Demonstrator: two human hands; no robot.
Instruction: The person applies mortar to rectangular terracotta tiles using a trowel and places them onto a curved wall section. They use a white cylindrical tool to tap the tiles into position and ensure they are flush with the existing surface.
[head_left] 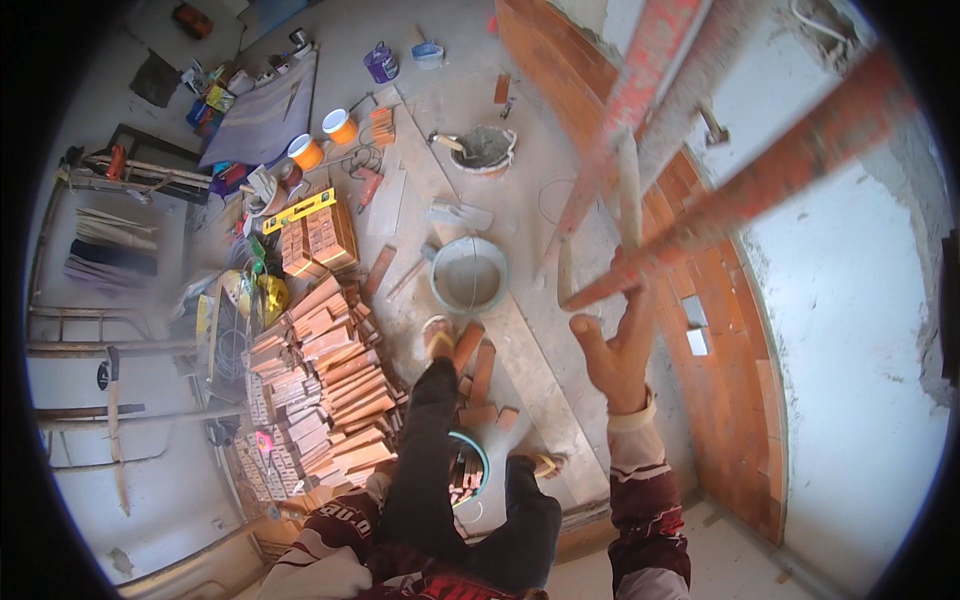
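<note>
My right hand [615, 365] is raised at the right, its fingers reaching up to the lower bar of a worn red metal frame [740, 195]. The fingers appear hooked over the bar, with the thumb apart from it. The frame's tubes, with chipped red paint and grey smears, slant across the upper right close to my view. My left sleeve [345, 525] shows low beside my leg; my left hand is hidden. Between my feet stands a bucket [487, 470] of brick-coloured pieces, with loose terracotta tiles [482, 375] beside it.
Stacked terracotta tiles [345, 370] lie at the left, near a yellow spirit level [300, 212]. A round bucket [468, 275], a mortar tub [485, 150] and a plank [540, 385] are on the floor. A partly tiled wall [740, 400] runs along the right.
</note>
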